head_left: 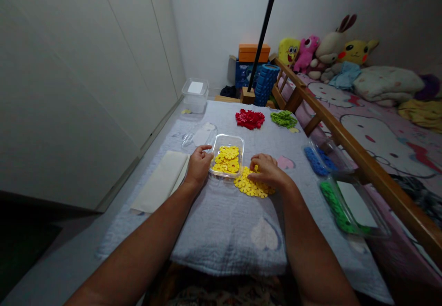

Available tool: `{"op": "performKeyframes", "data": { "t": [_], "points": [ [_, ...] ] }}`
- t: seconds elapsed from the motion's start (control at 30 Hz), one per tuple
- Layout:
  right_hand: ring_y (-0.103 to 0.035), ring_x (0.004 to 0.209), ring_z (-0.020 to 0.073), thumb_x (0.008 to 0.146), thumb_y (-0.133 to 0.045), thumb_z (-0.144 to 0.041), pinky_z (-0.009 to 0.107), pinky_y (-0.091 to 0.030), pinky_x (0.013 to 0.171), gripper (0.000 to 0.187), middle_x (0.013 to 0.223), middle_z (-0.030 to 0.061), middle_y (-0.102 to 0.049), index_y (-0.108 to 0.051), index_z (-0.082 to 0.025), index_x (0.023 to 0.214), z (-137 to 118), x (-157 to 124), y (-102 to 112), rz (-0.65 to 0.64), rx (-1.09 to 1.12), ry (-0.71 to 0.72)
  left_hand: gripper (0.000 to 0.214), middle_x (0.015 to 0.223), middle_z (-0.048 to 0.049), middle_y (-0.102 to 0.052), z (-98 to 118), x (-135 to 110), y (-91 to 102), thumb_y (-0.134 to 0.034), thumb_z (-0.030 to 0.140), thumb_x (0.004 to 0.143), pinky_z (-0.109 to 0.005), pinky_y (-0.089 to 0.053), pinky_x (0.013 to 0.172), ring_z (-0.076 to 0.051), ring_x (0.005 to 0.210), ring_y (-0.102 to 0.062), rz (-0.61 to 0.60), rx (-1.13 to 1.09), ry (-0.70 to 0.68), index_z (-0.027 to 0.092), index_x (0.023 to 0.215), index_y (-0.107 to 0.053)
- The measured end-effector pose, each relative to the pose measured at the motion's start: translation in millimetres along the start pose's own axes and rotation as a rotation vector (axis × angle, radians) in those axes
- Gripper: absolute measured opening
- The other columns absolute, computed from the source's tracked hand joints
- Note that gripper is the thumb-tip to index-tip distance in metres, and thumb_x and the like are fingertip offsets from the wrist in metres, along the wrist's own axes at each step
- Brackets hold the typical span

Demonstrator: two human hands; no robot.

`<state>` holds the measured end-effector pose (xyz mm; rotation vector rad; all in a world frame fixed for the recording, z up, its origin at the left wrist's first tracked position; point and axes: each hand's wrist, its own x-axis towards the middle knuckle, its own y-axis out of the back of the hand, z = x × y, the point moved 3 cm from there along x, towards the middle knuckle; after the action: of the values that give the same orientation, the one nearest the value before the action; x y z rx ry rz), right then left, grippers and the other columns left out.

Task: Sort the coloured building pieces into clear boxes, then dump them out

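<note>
A clear plastic container (241,147) stands in the middle of the table, with yellow snowflake-shaped discs (227,159) lying in it. My left hand (199,167) grips its left side, thumb and fingers at the wall. Just right of the container is a loose pile of yellow snowflake discs (253,187) on the cloth. My right hand (267,170) is over that pile, its fingers pinched around a yellow snowflake disc (256,168). The palm hides part of the pile.
Red pieces (250,119) and light green pieces (283,119) lie farther back. Along the right edge are boxes of blue pieces (320,159) and green pieces (340,207), beside a wooden bed rail (345,140). Left are a folded cloth (160,181), a clear lid (202,135) and a lidded box (195,95).
</note>
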<state>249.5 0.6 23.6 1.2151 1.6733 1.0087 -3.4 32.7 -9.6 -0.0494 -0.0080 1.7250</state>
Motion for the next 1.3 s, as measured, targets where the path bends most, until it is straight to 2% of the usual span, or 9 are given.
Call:
{"op": "performKeyframes", "data": {
  "t": [0.1,0.23,0.4,0.5,0.63,0.77,0.97,1.13,1.3],
  "points": [
    [-0.055,0.123,0.0266,0.079,-0.077,-0.025,0.043,-0.036,0.110,0.011,0.124,0.0061,-0.067,-0.072,-0.023,0.088,5,2,2,0.020,0.098,0.041,0.041,0.057,0.0100,-0.039,0,0,0.3,-0.069,0.035,0.071,-0.023,-0.028,0.052,-0.010,0.051,-0.035,-0.007,0.006,-0.008,0.017,0.107,-0.065],
    [-0.060,0.107,0.0223,0.080,-0.071,-0.026,0.037,-0.042,0.101,0.006,0.106,0.0047,-0.068,-0.068,-0.022,0.080,7,0,12,0.086,0.364,0.123,0.042,0.057,0.0101,-0.039,0,0,0.1,-0.069,0.036,0.070,-0.022,-0.027,0.052,-0.010,0.051,-0.036,-0.011,-0.006,-0.006,0.017,0.107,-0.065],
    [-0.060,0.083,0.0189,0.080,-0.069,-0.038,0.032,-0.046,0.082,0.018,0.082,0.0006,-0.064,-0.063,-0.022,0.075,-2,-2,22,0.309,0.668,0.120,0.042,0.058,0.0104,-0.039,2,-1,-0.8,-0.068,0.036,0.070,-0.022,-0.027,0.052,-0.010,0.051,-0.036,-0.013,-0.005,0.002,0.017,0.107,-0.064],
    [-0.059,0.079,0.0185,0.081,-0.068,-0.041,0.032,-0.046,0.081,0.021,0.078,-0.0003,-0.064,-0.062,-0.022,0.075,-13,1,18,0.411,0.762,0.114,0.042,0.057,0.0108,-0.038,4,-2,-1.4,-0.068,0.035,0.070,-0.022,-0.027,0.052,-0.010,0.051,-0.035,-0.009,-0.008,0.005,0.016,0.107,-0.064],
    [-0.061,0.091,0.0211,0.084,-0.067,-0.035,0.036,-0.046,0.093,0.015,0.085,0.0017,-0.068,-0.063,-0.023,0.076,-32,4,6,0.472,0.651,0.138,0.043,0.057,0.0110,-0.037,5,-3,-1.8,-0.068,0.036,0.069,-0.023,-0.027,0.052,-0.010,0.051,-0.034,-0.006,-0.013,0.012,0.016,0.107,-0.064],
    [-0.058,0.113,0.0251,0.086,-0.070,-0.028,0.043,-0.040,0.108,0.007,0.107,0.0056,-0.070,-0.068,-0.025,0.080,-49,6,-4,0.494,0.458,0.148,0.041,0.056,0.0111,-0.037,6,-3,-1.3,-0.068,0.036,0.069,-0.022,-0.027,0.053,-0.010,0.051,-0.033,-0.008,-0.002,0.006,0.017,0.105,-0.064],
    [-0.049,0.131,0.0290,0.088,-0.071,-0.025,0.050,-0.032,0.116,0.006,0.131,0.0064,-0.066,-0.074,-0.026,0.084,-61,6,-14,0.501,0.335,0.135,0.042,0.056,0.0111,-0.038,7,-4,-1.6,-0.069,0.036,0.069,-0.023,-0.028,0.053,-0.010,0.051,-0.034,-0.013,-0.021,0.021,0.017,0.106,-0.063],
    [-0.049,0.133,0.0284,0.091,-0.064,-0.025,0.049,-0.033,0.117,0.013,0.134,0.0070,-0.065,-0.077,-0.027,0.091,-50,7,-10,0.537,0.340,0.136,0.041,0.057,0.0109,-0.037,6,-4,-1.3,-0.069,0.035,0.068,-0.023,-0.027,0.053,-0.010,0.051,-0.034,-0.005,-0.009,0.024,0.018,0.105,-0.064],
    [-0.054,0.129,0.0281,0.090,-0.062,-0.028,0.046,-0.037,0.115,0.016,0.129,0.0100,-0.066,-0.078,-0.025,0.094,-12,6,7,0.624,0.370,0.063,0.042,0.057,0.0110,-0.036,5,-3,-1.3,-0.069,0.036,0.068,-0.023,-0.026,0.052,-0.010,0.051,-0.034,-0.005,-0.014,0.019,0.017,0.105,-0.064]
  ]
}}
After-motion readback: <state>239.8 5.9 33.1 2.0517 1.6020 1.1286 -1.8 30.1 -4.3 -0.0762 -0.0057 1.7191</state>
